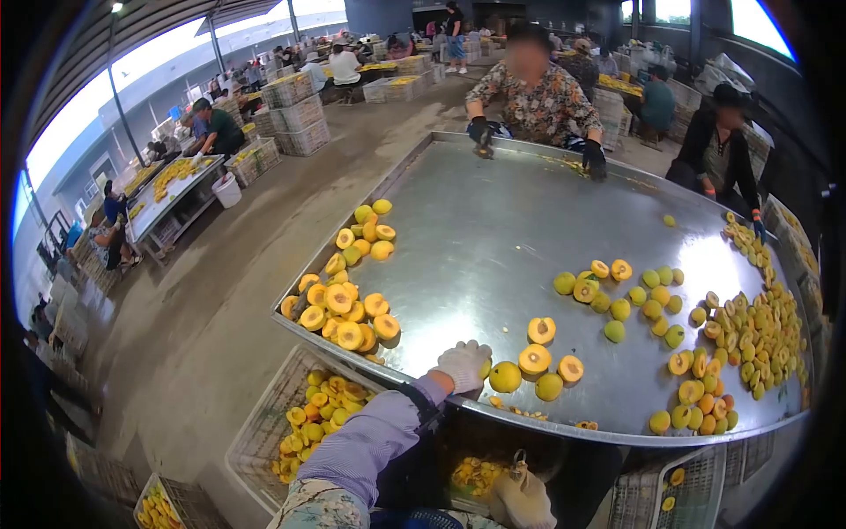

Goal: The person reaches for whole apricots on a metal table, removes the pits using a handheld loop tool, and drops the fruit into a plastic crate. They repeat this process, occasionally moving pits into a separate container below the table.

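My left hand (462, 363), in a pale glove, reaches over the near edge of the metal table (441, 264). Its fingers are bent over something yellow-green, mostly hidden, beside a whole yellow fruit (505, 377). Just right of it lie another whole fruit (548, 386) and halved fruits (534, 359). Below the table edge is my right hand (522, 498), also gloved, closed around a small tool with a looped metal end (520, 458). Yellow fruit pieces (477, 474) lie beside that hand, lower down.
Halved fruits (339, 300) are heaped at the table's left edge, and a larger pile (758, 335) covers its right side. A crate of fruit (251, 432) stands below left, another crate (705, 467) below right. Two people (535, 97) (723, 150) work across the table.
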{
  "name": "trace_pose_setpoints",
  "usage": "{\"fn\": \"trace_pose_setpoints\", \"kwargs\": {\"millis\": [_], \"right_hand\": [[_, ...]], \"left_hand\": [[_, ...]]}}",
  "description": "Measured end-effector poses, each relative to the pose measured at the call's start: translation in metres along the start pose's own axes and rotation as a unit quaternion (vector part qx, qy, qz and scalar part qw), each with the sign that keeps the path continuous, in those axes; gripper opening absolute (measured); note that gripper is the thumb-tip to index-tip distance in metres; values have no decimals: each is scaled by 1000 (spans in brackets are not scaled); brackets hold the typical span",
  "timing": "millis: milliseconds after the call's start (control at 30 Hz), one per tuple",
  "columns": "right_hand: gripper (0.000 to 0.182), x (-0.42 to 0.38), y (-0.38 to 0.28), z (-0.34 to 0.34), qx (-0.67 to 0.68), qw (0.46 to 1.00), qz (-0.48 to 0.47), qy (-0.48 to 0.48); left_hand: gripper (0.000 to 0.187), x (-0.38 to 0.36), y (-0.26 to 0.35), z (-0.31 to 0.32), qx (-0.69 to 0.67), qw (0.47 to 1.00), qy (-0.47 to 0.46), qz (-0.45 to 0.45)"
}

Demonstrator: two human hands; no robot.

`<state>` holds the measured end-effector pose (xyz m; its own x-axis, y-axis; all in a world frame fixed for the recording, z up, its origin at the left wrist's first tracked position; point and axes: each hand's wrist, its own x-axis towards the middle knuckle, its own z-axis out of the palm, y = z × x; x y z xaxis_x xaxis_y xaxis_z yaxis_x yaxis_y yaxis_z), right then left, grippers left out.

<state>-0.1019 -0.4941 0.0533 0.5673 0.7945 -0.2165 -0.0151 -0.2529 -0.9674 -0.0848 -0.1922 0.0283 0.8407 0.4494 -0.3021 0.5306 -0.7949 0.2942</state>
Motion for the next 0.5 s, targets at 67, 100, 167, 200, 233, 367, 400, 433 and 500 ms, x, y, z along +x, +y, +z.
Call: {"fn": "trace_pose_setpoints", "kwargs": {"millis": [67, 100, 167, 200, 233, 367, 400, 433, 500], "right_hand": [[19, -5, -2, 1, -17, 1000, -8, 12], [19, -8, -4, 2, -36, 999, -18, 16], [21, -14, -16, 2, 20, 1000, 12, 10], [23, -16, -27, 2, 77, 996, 39, -1], [13, -16, -65, 0, 95, 983, 155, -13], [13, -20, -61, -5, 153, 984, 88, -38], [17, -22, -61, -3, 169, 982, 72, -39], [16, -22, -63, -4, 141, 987, 60, -54], [17, -25, -65, -5, 112, 989, 74, -65]], "left_hand": [[55, -7, -4, 1, 6, 1000, -3, 17], [57, -13, -6, 0, -135, 991, 16, -12], [58, -34, 8, -17, -388, 919, 18, -71], [58, -42, 12, -16, -387, 919, 14, -70], [55, -49, 16, -13, -554, 832, -7, -33], [50, -82, 34, 5, -777, 625, -54, 42], [50, -97, 43, 3, -795, 602, -46, 59], [49, -109, 50, 0, -787, 614, -44, 40], [45, -133, 63, -10, -783, 619, -53, 28]]}}
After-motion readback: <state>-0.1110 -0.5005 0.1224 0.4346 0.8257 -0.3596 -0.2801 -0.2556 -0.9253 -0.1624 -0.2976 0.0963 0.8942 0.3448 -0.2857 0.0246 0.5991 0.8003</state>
